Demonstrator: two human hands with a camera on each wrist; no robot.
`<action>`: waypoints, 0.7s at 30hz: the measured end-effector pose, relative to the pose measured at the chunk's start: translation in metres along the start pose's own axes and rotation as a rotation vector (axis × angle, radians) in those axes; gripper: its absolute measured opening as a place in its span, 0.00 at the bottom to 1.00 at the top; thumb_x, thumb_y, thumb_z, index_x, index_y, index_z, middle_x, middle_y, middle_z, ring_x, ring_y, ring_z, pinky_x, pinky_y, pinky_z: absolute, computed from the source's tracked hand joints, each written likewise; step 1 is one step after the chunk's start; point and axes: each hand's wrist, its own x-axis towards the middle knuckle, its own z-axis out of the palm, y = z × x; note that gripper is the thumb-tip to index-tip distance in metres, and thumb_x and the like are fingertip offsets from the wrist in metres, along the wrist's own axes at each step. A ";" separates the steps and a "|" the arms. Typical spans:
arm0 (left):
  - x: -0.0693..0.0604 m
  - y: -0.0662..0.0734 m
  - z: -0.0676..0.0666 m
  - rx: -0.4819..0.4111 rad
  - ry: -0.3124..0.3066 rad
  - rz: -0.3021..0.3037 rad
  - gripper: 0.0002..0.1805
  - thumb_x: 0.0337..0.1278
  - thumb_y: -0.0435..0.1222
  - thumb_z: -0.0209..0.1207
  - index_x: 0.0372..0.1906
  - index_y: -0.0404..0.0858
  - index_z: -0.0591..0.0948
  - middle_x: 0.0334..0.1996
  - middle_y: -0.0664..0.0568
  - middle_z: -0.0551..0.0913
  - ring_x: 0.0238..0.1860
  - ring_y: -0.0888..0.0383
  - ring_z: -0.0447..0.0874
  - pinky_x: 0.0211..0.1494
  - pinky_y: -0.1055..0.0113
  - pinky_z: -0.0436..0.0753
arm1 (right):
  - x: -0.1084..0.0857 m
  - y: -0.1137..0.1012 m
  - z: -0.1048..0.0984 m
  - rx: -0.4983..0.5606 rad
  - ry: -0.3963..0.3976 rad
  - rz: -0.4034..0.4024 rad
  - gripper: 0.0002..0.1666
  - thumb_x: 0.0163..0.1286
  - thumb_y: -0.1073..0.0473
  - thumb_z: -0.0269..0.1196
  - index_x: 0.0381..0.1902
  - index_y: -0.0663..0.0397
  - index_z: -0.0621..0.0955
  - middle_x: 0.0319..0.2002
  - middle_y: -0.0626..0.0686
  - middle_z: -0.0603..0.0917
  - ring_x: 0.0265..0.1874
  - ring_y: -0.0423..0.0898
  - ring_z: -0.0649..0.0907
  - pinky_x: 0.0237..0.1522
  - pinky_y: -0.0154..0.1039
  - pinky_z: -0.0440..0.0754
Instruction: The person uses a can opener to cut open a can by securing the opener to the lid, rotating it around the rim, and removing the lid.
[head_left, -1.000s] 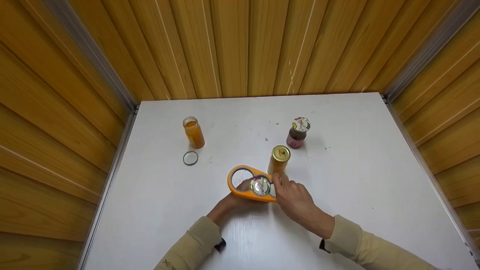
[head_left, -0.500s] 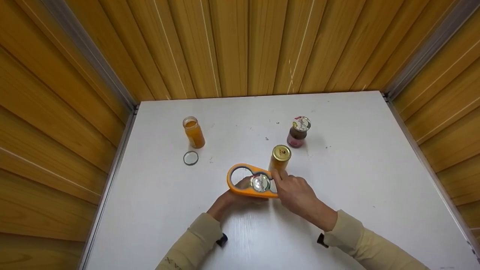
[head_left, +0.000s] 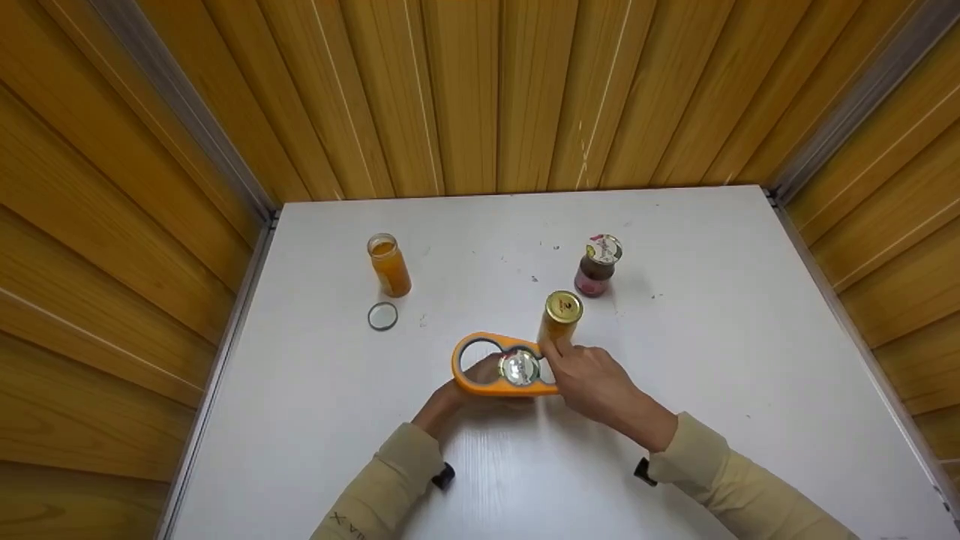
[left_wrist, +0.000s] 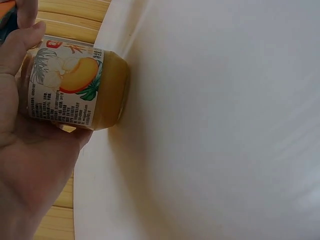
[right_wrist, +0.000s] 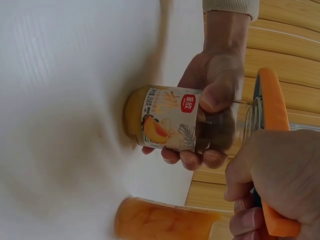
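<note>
My left hand (right_wrist: pixel 212 75) grips a glass jar (right_wrist: pixel 170 117) with a peach picture on its label, its fingers wrapped round the side. In the left wrist view the jar's base faces the white table. An orange jar opener (head_left: pixel 487 388) with grey-lined round openings sits over the jar's top, and the shiny printed lid (head_left: pixel 520 367) shows in its middle opening. My right hand (head_left: pixel 596 384) grips the opener's right end, fingers curled round it. Just beyond that hand stands a gold-lidded jar (head_left: pixel 562 307) of orange contents. Most of my left hand is hidden under the opener in the head view.
At the back left of the white table (head_left: pixel 315 420) stands a lidless jar (head_left: pixel 390 268) of orange contents. Its near neighbour is a loose round lid (head_left: pixel 382 316). Back right, a jar with dark red contents (head_left: pixel 595 270) has a printed lid. Wood-patterned panels (head_left: pixel 495 97) enclose the table.
The opener's right end has swung slightly away from the body with my right hand, a small counterclockwise turn seen from above. My left hand keeps its hold on the jar. The other jars stay put.
</note>
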 end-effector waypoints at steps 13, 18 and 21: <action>-0.004 0.003 -0.005 -0.020 -0.108 -0.027 0.40 0.58 0.35 0.72 0.75 0.32 0.69 0.68 0.51 0.78 0.65 0.64 0.73 0.72 0.69 0.68 | 0.007 0.017 0.001 0.025 0.006 -0.181 0.28 0.59 0.67 0.74 0.51 0.51 0.70 0.35 0.52 0.79 0.22 0.46 0.77 0.25 0.39 0.81; -0.003 0.007 -0.003 0.087 -0.109 -0.074 0.41 0.59 0.38 0.72 0.76 0.36 0.68 0.69 0.54 0.76 0.66 0.65 0.72 0.72 0.69 0.67 | 0.011 0.022 -0.001 0.061 -0.035 -0.191 0.29 0.59 0.67 0.74 0.52 0.49 0.70 0.37 0.50 0.79 0.23 0.45 0.74 0.28 0.38 0.80; -0.002 0.008 -0.001 0.143 -0.115 -0.075 0.44 0.61 0.38 0.71 0.78 0.36 0.64 0.74 0.52 0.71 0.72 0.63 0.66 0.76 0.67 0.62 | 0.011 0.024 -0.001 0.062 -0.042 -0.198 0.28 0.60 0.67 0.73 0.52 0.50 0.71 0.36 0.50 0.78 0.23 0.44 0.73 0.27 0.38 0.79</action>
